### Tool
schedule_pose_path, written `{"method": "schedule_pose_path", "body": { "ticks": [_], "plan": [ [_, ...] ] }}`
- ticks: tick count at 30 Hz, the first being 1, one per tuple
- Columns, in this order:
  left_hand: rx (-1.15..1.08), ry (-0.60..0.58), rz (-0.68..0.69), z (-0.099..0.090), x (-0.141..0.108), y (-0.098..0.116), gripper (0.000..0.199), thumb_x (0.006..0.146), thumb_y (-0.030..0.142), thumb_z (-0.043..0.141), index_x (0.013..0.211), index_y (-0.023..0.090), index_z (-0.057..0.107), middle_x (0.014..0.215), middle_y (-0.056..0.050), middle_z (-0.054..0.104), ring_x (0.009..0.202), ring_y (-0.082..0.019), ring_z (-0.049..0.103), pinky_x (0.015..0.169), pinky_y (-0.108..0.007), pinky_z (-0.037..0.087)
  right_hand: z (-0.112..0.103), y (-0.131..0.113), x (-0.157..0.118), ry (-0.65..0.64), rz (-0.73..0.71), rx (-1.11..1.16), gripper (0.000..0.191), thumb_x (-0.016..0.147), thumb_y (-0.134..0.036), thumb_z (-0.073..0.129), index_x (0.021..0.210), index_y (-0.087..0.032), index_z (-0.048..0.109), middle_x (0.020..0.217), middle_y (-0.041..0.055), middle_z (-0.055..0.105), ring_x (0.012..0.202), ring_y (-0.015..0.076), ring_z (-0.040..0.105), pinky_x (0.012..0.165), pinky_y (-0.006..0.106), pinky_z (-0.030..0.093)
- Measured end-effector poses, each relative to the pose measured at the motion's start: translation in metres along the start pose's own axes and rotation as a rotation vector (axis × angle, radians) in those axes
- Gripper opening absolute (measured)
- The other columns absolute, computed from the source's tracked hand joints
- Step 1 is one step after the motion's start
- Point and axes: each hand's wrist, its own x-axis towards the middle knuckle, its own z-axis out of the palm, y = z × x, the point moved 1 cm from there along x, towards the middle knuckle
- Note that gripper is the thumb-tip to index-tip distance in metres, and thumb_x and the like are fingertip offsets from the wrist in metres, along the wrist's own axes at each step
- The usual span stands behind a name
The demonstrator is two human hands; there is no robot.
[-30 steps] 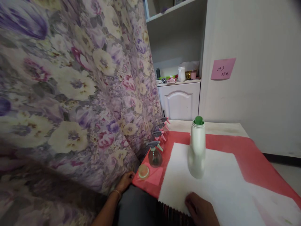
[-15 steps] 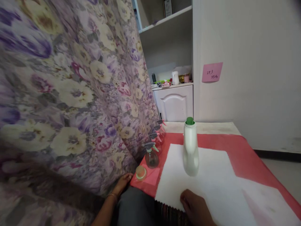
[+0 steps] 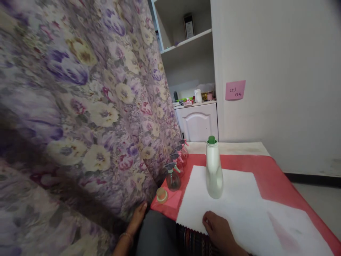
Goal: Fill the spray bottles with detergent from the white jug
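Observation:
On the front edge of the white cloth (image 3: 239, 188) rests my right hand (image 3: 217, 225), its fingers curled in with nothing showing in them. Behind it a pale green plastic bottle (image 3: 214, 174) stands upright, and a green cap (image 3: 211, 139) sits in its neck. Beside the table's left front corner is my left hand (image 3: 139, 214), empty, with the fingers stretched forward and partly hidden. Nearest to that hand is a small round lid (image 3: 161, 195), lying on the red table cover.
Several spray bottles (image 3: 173, 179) line the table's left edge, close to the floral curtain (image 3: 106, 117). A red cover (image 3: 239, 161) lies under the white cloth. At the back a cabinet (image 3: 197, 122) holds small items on its shelf. A pink note (image 3: 235, 90) hangs on the wall.
The camera view has tilted and shifted slightly. My left hand has lowered a little beside the table corner. My right hand stays curled on the cloth, and the bottle stands in the same place.

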Motion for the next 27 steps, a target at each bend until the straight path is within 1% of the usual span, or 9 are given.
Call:
{"method": "schedule_pose_path", "body": {
  "ticks": [4, 7, 9, 12, 14, 16, 19, 23, 27],
  "plan": [
    [0.071, 0.096, 0.107, -0.010, -0.031, 0.006, 0.038, 0.067, 0.047, 0.059, 0.091, 0.019, 0.068, 0.107, -0.015, 0.072, 0.113, -0.037, 0.061, 0.106, -0.051, 0.040, -0.001, -0.001, 0.000, 0.002, 0.012, -0.002, 0.018, 0.085, -0.016, 0.047, 0.089, -0.023, 0.063, 0.079, -0.0006, 0.070, 0.074, 0.0166, 0.065, 0.067, 0.024, 0.040],
    [0.096, 0.134, 0.209, 0.001, -0.058, 0.016, 0.037, 0.073, 0.044, 0.055, 0.099, 0.022, 0.066, 0.115, -0.012, 0.069, 0.113, -0.033, 0.060, 0.107, -0.046, 0.040, 0.000, -0.002, -0.001, 0.002, 0.025, -0.002, 0.021, 0.080, -0.013, 0.051, 0.093, -0.023, 0.063, 0.081, -0.0011, 0.070, 0.075, 0.0162, 0.065, 0.069, 0.024, 0.041],
    [0.101, 0.105, 0.287, 0.021, -0.075, 0.027, 0.033, 0.076, 0.044, 0.055, 0.099, 0.024, 0.067, 0.108, -0.009, 0.071, 0.106, -0.029, 0.064, 0.103, -0.043, 0.045, 0.001, -0.002, -0.002, 0.000, 0.032, 0.002, 0.023, 0.076, -0.012, 0.053, 0.094, -0.024, 0.063, 0.082, -0.0017, 0.069, 0.076, 0.0158, 0.065, 0.070, 0.023, 0.041],
    [0.144, -0.038, 0.535, 0.064, -0.098, 0.048, 0.029, 0.085, 0.044, 0.051, 0.097, 0.025, 0.069, 0.104, -0.008, 0.072, 0.101, -0.026, 0.066, 0.095, -0.041, 0.051, 0.002, -0.003, -0.004, 0.003, 0.041, 0.006, 0.027, 0.073, -0.010, 0.055, 0.094, -0.025, 0.063, 0.082, -0.0026, 0.069, 0.075, 0.0150, 0.065, 0.069, 0.023, 0.041],
    [0.179, -0.109, 0.612, 0.094, -0.109, 0.059, 0.030, 0.088, 0.045, 0.050, 0.096, 0.024, 0.070, 0.102, -0.009, 0.073, 0.099, -0.025, 0.067, 0.090, -0.040, 0.054, 0.003, -0.003, -0.004, 0.012, 0.046, 0.005, 0.028, 0.072, -0.009, 0.055, 0.093, -0.026, 0.063, 0.083, -0.0026, 0.069, 0.075, 0.0149, 0.064, 0.070, 0.022, 0.041],
    [0.203, -0.126, 0.682, 0.118, -0.114, 0.067, 0.034, 0.089, 0.046, 0.048, 0.099, 0.023, 0.071, 0.103, -0.010, 0.073, 0.101, -0.025, 0.067, 0.092, -0.042, 0.054, 0.006, -0.003, -0.005, 0.022, 0.049, 0.000, 0.028, 0.071, -0.008, 0.055, 0.092, -0.026, 0.063, 0.084, -0.0022, 0.068, 0.077, 0.0150, 0.064, 0.071, 0.023, 0.041],
    [0.234, -0.131, 0.741, 0.141, -0.113, 0.070, 0.033, 0.090, 0.045, 0.047, 0.100, 0.023, 0.071, 0.103, -0.010, 0.074, 0.102, -0.025, 0.067, 0.094, -0.044, 0.054, 0.014, 0.000, -0.006, 0.049, 0.031, -0.020, 0.027, 0.071, -0.007, 0.054, 0.090, -0.025, 0.062, 0.084, -0.0014, 0.067, 0.077, 0.0154, 0.063, 0.071, 0.022, 0.042],
    [0.237, -0.138, 0.744, 0.154, -0.105, 0.064, 0.029, 0.090, 0.040, 0.048, 0.096, 0.022, 0.070, 0.096, -0.010, 0.073, 0.095, -0.024, 0.069, 0.086, -0.039, 0.057, 0.029, 0.010, -0.006, 0.112, -0.028, -0.041, 0.027, 0.071, -0.006, 0.054, 0.089, -0.026, 0.061, 0.086, -0.0017, 0.067, 0.078, 0.0147, 0.063, 0.072, 0.021, 0.044],
    [0.207, -0.143, 0.717, 0.158, -0.100, 0.061, 0.027, 0.091, 0.036, 0.046, 0.091, 0.021, 0.069, 0.089, -0.008, 0.071, 0.087, -0.021, 0.068, 0.080, -0.035, 0.057, 0.037, 0.017, -0.004, 0.096, -0.056, -0.069, 0.028, 0.071, -0.008, 0.056, 0.090, -0.026, 0.061, 0.087, -0.0014, 0.066, 0.078, 0.0143, 0.063, 0.071, 0.020, 0.045]
  ]
}}
